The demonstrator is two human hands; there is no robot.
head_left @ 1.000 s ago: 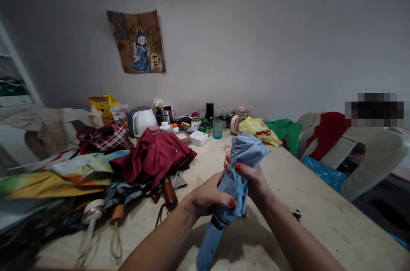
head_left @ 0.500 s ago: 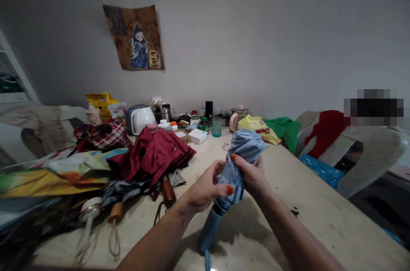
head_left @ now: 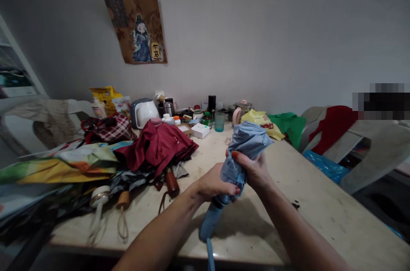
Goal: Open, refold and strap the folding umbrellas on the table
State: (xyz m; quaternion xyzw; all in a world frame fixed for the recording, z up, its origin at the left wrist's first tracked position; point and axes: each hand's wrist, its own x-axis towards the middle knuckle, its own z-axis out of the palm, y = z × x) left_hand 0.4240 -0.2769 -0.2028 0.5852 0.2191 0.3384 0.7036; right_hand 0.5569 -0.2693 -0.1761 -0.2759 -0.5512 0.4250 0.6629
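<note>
A light blue folding umbrella [head_left: 248, 138] stands tilted in front of me, its canopy gathered round the shaft and flaring at the top. Its blue handle [head_left: 209, 222] points down toward the table, with a strap hanging from the end. My left hand [head_left: 213, 183] is wrapped round the lower canopy just above the handle, thumb across the front. Higher up, my right hand [head_left: 254, 170] grips the canopy from the right with its thumb pressed on the cloth. The fingers behind the fabric are mostly hidden.
On the left lie a dark red umbrella [head_left: 160, 145], a multicoloured umbrella [head_left: 64, 168] and others with handles toward me. Along the wall stand a white kettle [head_left: 146, 113], a glass [head_left: 219, 122], a white box [head_left: 200, 130] and a yellow bag [head_left: 261, 121]. Chairs flank the table [head_left: 307, 220].
My left hand has closed from a looser hold onto the lower canopy. My right hand keeps its grip on the cloth. The camera view has tipped down slightly.
</note>
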